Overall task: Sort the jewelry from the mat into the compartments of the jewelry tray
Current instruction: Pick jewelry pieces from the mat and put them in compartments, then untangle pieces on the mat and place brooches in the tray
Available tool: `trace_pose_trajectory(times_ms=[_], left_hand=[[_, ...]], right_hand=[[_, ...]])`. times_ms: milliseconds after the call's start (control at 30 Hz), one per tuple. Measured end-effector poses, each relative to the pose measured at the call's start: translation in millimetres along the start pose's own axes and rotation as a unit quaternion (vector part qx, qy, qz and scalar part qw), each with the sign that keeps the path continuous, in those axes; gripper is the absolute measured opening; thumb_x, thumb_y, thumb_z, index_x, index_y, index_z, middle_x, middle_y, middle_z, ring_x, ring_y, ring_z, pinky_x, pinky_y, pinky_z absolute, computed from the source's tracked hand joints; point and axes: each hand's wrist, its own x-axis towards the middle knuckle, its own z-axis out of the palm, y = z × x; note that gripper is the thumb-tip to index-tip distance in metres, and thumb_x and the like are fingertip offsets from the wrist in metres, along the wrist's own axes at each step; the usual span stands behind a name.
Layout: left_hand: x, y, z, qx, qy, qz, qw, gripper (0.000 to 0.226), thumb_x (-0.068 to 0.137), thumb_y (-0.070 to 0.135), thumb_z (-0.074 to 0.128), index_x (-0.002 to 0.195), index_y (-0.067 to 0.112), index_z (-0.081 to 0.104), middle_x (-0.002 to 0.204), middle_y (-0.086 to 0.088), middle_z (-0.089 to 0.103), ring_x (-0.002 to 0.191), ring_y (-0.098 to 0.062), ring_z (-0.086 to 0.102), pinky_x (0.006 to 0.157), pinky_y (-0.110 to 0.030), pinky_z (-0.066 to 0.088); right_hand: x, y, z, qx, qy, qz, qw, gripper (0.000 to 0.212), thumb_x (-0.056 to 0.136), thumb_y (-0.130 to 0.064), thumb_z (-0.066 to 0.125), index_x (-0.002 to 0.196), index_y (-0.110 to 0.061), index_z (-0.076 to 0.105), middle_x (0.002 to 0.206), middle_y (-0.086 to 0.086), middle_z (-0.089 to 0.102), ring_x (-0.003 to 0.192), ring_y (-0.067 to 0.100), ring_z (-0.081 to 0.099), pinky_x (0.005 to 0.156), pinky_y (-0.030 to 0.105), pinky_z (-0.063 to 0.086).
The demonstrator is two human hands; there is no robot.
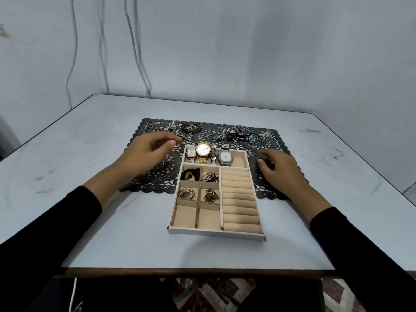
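A beige jewelry tray with a white rim lies partly on a black lace mat. Its far compartment holds several watches. Small compartments on the left hold a black bead bracelet, a silver chain, a brooch and a gold piece. The two nearest small compartments and the ring rolls are empty. Loose jewelry lies along the mat's far edge. My left hand hovers left of the tray, fingers apart, holding nothing. My right hand rests on the mat right of the tray, fingers closed on a dark beaded piece.
The white table has a near edge with a dark wooden strip and a right edge close to the wall. Cables hang down the wall behind the table. A patterned floor shows below the near edge.
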Motion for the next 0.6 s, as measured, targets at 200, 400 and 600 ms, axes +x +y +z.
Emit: trace_pose_trajectory(times_ms=[200,400,600], left_hand=[[32,-27,2,0.191,-0.020,0.031,0.981,0.030,0.100,0.029,0.052,0.129,0.031,0.061,0.137,0.008,0.054,0.126,-0.013,0.050,0.106,-0.034,0.040],[55,-36,8,0.272,-0.081,0.033,0.958,0.042,0.101,0.039,0.046,0.143,0.035,0.047,0.158,0.009,0.030,0.142,-0.015,0.034,0.112,-0.040,0.031],[79,-45,12,0.291,-0.103,0.038,0.950,0.048,0.100,0.044,0.042,0.148,0.038,0.037,0.160,0.011,0.025,0.147,-0.012,0.023,0.117,-0.041,0.027]], right_hand=[[26,6,7,-0.009,-0.015,-0.041,0.999,0.034,0.091,-0.020,0.060,0.124,-0.010,0.059,0.118,0.008,0.064,0.107,0.021,0.058,0.084,0.016,0.034],[59,8,21,-0.024,-0.048,-0.090,0.994,0.039,0.092,-0.023,0.059,0.129,-0.011,0.056,0.131,0.004,0.058,0.121,0.019,0.053,0.101,0.023,0.034],[88,6,36,-0.025,-0.067,-0.117,0.991,0.042,0.093,-0.028,0.058,0.133,-0.014,0.053,0.139,0.003,0.052,0.128,0.017,0.047,0.107,0.025,0.031]])
